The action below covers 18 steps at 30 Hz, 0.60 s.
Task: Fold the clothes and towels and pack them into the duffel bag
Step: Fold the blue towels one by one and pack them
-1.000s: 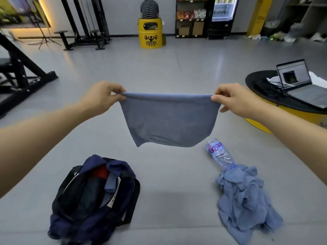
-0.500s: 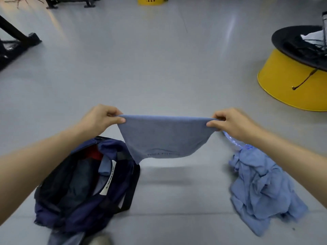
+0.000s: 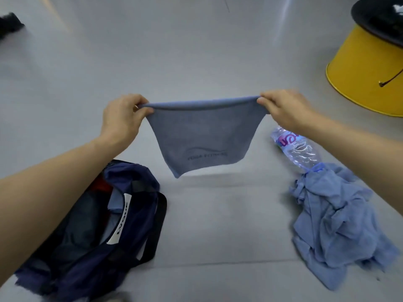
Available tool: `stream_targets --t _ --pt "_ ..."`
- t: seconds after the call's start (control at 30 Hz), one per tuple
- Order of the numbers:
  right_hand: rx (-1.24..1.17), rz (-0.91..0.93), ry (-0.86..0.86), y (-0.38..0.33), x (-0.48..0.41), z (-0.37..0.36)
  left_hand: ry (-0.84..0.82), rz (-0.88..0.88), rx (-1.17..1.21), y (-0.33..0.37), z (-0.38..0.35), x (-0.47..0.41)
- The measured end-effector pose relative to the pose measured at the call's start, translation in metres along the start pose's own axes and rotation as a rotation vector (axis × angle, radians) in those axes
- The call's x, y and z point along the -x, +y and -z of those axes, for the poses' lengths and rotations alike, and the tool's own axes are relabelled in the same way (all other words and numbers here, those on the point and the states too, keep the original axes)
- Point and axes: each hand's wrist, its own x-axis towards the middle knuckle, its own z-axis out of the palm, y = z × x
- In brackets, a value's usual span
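A folded blue towel [image 3: 202, 136] with dark lettering near its lower edge hangs in the air above the grey floor. My left hand [image 3: 123, 116] pinches its top left corner and my right hand [image 3: 283, 107] pinches its top right corner, stretching the top edge taut. Below my left forearm lies the open navy duffel bag [image 3: 135, 225], with dark, red and blue items inside. A crumpled blue cloth [image 3: 333, 221] lies on the floor at lower right.
A clear plastic water bottle [image 3: 294, 147] lies on the floor touching the crumpled cloth. A yellow round table with a black top [image 3: 366, 79] stands at upper right, a cable hanging off it. A dark object [image 3: 9, 25] sits at the far left edge.
The view has tilted down from the room to the floor. Both hands still hold the towel stretched, which now hangs lower, between the bag and the crumpled cloth.
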Motion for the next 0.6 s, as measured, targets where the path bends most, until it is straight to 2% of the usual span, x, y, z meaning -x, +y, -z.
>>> stream_targets --t 0.1,0.17,0.27,0.37,0.43,0.5,0.6 --pt "-0.071 0.013 0.07 0.003 0.023 -0.013 0.032 -0.039 0.036 -0.002 -0.009 0.02" --pt "-0.112 0.014 0.037 0.009 0.057 -0.038 -0.02 -0.106 0.044 -0.011 -0.024 0.051" --pt "-0.126 0.014 -0.135 0.018 0.123 -0.09 -0.206 -0.242 -0.018 -0.039 -0.059 0.119" --pt "0.033 0.087 -0.324 0.021 0.197 -0.158 -0.404 -0.385 -0.136 -0.067 -0.105 0.197" --pt "0.114 0.164 -0.366 0.016 0.248 -0.205 -0.55 -0.475 -0.2 -0.079 -0.134 0.25" --pt "0.131 0.141 -0.376 0.012 0.294 -0.24 -0.649 -0.466 -0.254 -0.083 -0.154 0.299" --pt "0.166 0.044 -0.464 0.001 0.341 -0.258 -0.807 -0.364 -0.321 -0.079 -0.16 0.34"
